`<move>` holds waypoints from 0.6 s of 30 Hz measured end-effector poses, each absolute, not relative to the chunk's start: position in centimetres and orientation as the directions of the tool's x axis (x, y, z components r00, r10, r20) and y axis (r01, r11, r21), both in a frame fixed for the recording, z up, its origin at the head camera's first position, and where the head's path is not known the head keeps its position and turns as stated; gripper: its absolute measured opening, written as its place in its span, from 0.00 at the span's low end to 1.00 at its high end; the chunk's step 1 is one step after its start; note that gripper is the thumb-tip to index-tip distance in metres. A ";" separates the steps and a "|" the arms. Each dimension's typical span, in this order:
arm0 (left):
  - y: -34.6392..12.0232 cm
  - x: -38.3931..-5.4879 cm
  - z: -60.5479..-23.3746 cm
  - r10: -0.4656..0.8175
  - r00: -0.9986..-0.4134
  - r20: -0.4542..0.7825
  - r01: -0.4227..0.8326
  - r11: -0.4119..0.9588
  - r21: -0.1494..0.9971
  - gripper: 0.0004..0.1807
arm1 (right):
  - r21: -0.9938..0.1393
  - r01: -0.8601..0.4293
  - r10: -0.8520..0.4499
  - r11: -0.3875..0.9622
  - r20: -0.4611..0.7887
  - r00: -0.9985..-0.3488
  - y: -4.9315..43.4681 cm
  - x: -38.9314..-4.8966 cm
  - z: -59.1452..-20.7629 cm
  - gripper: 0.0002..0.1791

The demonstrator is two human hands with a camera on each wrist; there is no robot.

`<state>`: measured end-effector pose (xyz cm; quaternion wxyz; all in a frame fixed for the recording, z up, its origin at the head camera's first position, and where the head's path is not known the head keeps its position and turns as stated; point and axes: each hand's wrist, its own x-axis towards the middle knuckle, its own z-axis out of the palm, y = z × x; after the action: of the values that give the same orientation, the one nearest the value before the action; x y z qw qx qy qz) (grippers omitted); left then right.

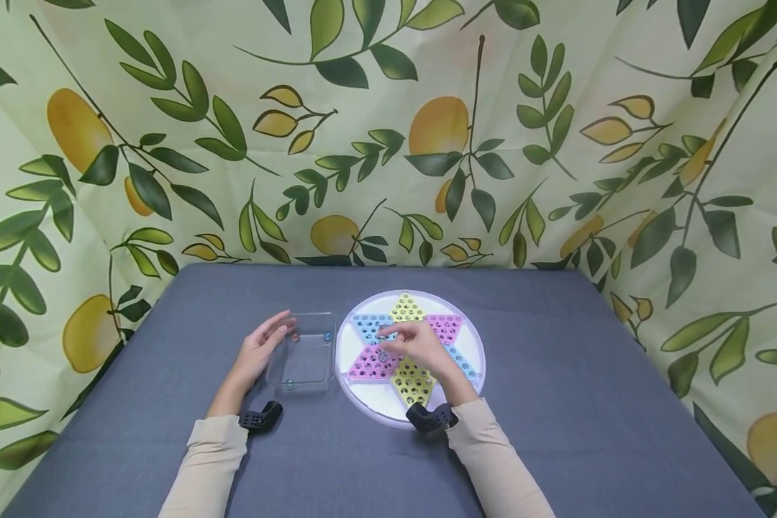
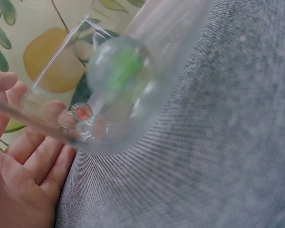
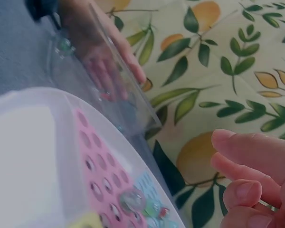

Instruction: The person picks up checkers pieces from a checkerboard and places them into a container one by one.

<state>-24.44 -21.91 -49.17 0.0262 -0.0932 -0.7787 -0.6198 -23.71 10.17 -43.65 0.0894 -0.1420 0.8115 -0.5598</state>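
A round white Chinese checkers board (image 1: 469, 345) lies on the table, its star of pink, yellow and blue triangles dotted with holes. Over its left part hovers my right hand (image 1: 417, 344), with nothing visible between the fingertips. Below those fingers a clear marble (image 3: 132, 200) sits on the pink triangle, near green and red ones on the blue. Left of the board stands a transparent box (image 1: 311, 363) holding a red marble (image 1: 295, 337), a blue marble (image 1: 326, 336) and a green marble (image 1: 289, 385). My left hand (image 1: 259, 351) is at the box's far left side, fingers loosely extended against it.
A dark grey cloth (image 1: 589, 403) covers the table. Behind and on both sides hangs a curtain (image 1: 375, 93) printed with leaves and yellow fruit. Each wrist wears a black camera band, one being the left band (image 1: 262, 417).
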 end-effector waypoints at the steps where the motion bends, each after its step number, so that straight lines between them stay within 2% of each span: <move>1: -21.9 -24.5 -49.1 0.113 -0.981 0.155 0.177 0.217 0.960 0.26 | -0.931 -0.138 -0.327 0.338 0.021 -0.945 10.4 -23.8 -43.6 0.19; 5: -21.9 -24.6 -49.2 0.108 -0.982 0.155 0.175 0.212 0.961 0.26 | -0.919 -0.150 -0.297 0.364 0.038 -0.954 11.2 -24.4 -43.8 0.19; 12: -21.9 -24.6 -49.2 0.107 -0.982 0.158 0.178 0.211 0.961 0.26 | -0.919 -0.089 -0.208 0.385 0.008 -0.978 12.8 -25.2 -44.6 0.18; 18: -21.9 -24.5 -49.2 0.106 -0.982 0.153 0.172 0.201 0.964 0.26 | -0.906 -0.097 -0.201 0.413 0.013 -0.979 13.6 -25.6 -45.4 0.19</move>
<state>-24.49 -21.89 -49.23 0.0262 -0.0898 -0.7744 -0.6258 -25.62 13.61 -45.37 0.0487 -0.0888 0.8391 -0.5345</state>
